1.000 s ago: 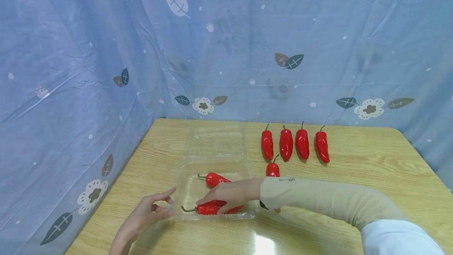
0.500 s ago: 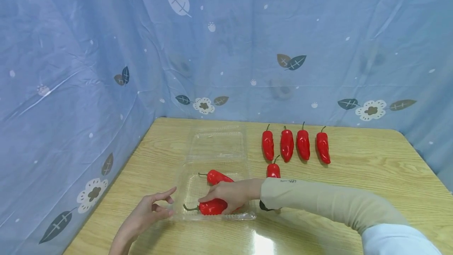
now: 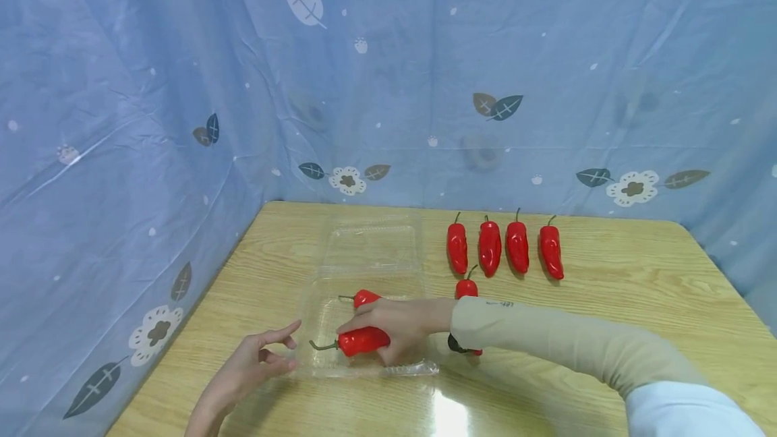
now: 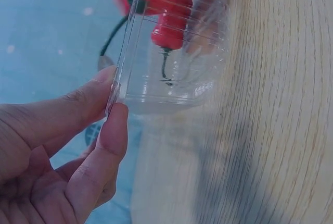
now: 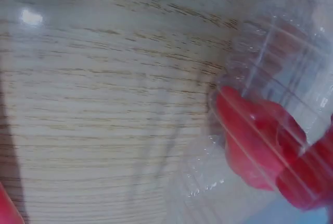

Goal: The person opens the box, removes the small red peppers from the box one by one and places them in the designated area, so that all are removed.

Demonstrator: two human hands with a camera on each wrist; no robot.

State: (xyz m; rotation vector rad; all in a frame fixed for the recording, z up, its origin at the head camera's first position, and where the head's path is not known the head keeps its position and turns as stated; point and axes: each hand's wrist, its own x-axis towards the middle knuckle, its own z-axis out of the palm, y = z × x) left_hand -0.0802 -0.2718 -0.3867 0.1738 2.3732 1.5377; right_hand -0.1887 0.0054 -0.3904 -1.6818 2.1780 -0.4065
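A clear plastic clamshell box [image 3: 340,373] stands open on the table. My left hand [image 3: 251,364] pinches its left rim between thumb and index finger, plain in the left wrist view [image 4: 78,146]. Inside the box, my right hand [image 3: 408,324] grips a red pepper [image 3: 363,341] with a green stem pointing left. A second red pepper [image 3: 366,298] lies behind it, partly covered by the right hand. Through the clear wall, the right wrist view shows red pepper ends [image 5: 260,135]; the right fingers are hard to make out there.
Several red peppers [image 3: 490,248] lie in a row at the back right, stems away. Another pepper [image 3: 466,288] lies partly under the right forearm. The transparent lid [image 3: 372,246] lies folded back behind the box. A patterned blue curtain [image 3: 388,86] bounds the table's back and left.
The held pepper has shifted a little back and up from the box's front wall with my right hand. The rear pepper is now more covered. My left hand has stayed at the rim.
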